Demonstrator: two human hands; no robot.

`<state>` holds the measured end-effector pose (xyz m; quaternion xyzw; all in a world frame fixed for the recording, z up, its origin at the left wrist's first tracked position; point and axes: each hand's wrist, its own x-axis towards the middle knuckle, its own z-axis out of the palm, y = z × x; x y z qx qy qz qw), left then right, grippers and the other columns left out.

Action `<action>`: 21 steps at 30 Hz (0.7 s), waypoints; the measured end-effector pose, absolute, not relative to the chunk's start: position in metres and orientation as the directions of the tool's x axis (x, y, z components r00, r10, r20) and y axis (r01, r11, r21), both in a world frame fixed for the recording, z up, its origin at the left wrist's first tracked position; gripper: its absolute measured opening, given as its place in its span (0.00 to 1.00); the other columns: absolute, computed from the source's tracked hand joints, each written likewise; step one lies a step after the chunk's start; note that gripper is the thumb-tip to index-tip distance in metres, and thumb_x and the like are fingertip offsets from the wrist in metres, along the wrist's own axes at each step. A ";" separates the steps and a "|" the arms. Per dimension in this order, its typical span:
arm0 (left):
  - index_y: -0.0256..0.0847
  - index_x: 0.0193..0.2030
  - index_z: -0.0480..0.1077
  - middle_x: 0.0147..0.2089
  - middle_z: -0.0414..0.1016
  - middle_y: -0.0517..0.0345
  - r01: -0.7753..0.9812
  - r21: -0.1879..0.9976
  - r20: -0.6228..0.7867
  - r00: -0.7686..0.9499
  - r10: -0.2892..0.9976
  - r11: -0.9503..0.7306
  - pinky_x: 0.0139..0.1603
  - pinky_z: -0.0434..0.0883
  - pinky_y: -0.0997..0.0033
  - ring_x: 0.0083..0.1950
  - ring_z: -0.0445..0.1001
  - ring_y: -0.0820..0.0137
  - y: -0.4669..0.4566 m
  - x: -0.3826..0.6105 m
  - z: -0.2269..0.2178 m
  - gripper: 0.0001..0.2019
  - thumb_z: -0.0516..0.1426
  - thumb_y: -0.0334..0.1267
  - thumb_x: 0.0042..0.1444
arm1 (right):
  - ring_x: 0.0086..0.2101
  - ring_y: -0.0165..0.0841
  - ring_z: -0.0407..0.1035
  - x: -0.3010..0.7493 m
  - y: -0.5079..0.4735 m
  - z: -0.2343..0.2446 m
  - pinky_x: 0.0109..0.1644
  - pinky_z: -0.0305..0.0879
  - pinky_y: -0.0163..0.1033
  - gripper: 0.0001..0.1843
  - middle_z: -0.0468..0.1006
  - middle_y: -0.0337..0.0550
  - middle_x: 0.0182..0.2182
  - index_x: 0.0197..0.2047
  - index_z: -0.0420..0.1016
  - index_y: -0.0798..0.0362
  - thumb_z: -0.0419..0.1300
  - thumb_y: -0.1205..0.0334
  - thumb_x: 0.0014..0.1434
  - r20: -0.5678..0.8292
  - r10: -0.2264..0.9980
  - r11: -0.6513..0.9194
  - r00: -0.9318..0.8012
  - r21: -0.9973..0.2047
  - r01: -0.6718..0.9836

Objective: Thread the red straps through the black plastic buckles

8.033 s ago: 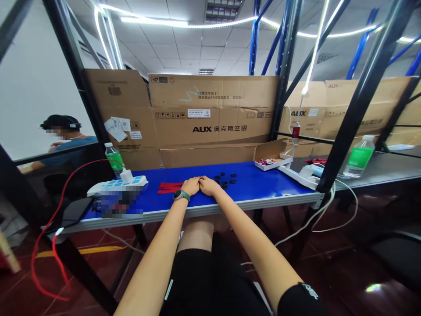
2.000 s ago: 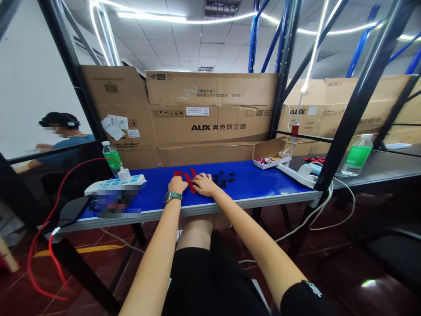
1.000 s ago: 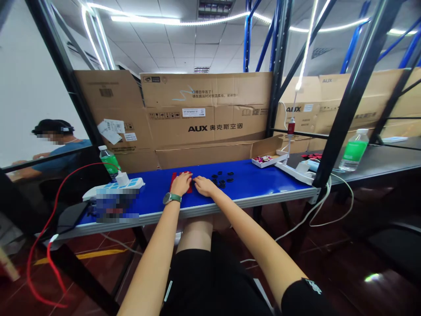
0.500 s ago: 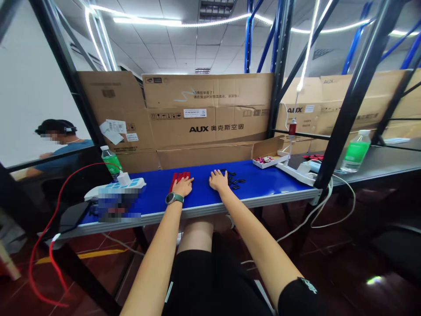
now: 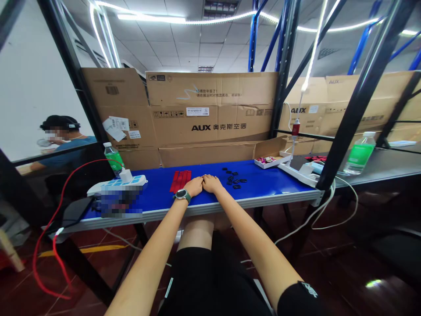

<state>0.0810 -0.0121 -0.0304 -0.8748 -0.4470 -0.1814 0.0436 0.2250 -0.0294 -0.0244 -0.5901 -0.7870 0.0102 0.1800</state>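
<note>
Several red strips [image 5: 180,181], small black pieces [image 5: 230,180] indistinct, left hand [image 5: 194,187] against right hand [image 5: 212,183], cannot tell if either grip is closed

White light strips [image 5: 151,18] overhead brighten the blue surface [image 5: 272,183]; the floor [image 5: 329,281] lies dim around a glare spot [image 5: 374,284], and edges look stretched.
</note>
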 end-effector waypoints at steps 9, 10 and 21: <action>0.45 0.59 0.70 0.67 0.67 0.49 0.900 0.029 0.385 0.392 0.835 -0.436 0.62 0.65 0.54 0.62 0.69 0.57 -0.033 0.082 -0.016 0.19 0.50 0.37 0.64 | 0.62 0.43 0.62 0.225 -0.037 -0.018 0.66 0.54 0.53 0.23 0.68 0.54 0.63 0.63 0.66 0.54 0.46 0.58 0.69 0.292 0.924 0.312 -0.247 -0.201 0.929; 0.45 0.59 0.70 0.69 0.64 0.48 0.920 0.014 0.413 0.351 0.840 -0.392 0.62 0.64 0.51 0.63 0.68 0.54 -0.036 0.082 -0.014 0.19 0.51 0.40 0.63 | 0.61 0.42 0.63 0.226 -0.037 -0.018 0.66 0.55 0.53 0.22 0.69 0.54 0.62 0.62 0.66 0.54 0.47 0.58 0.69 0.296 0.923 0.310 -0.245 -0.199 0.929; 0.42 0.61 0.69 0.69 0.63 0.48 0.919 -0.024 0.472 0.358 0.806 -0.394 0.61 0.67 0.58 0.58 0.73 0.59 -0.034 0.077 -0.013 0.20 0.50 0.34 0.63 | 0.64 0.56 0.56 0.228 -0.049 -0.010 0.64 0.50 0.62 0.28 0.62 0.69 0.65 0.66 0.63 0.62 0.49 0.62 0.64 0.437 0.897 0.052 0.059 -0.238 0.970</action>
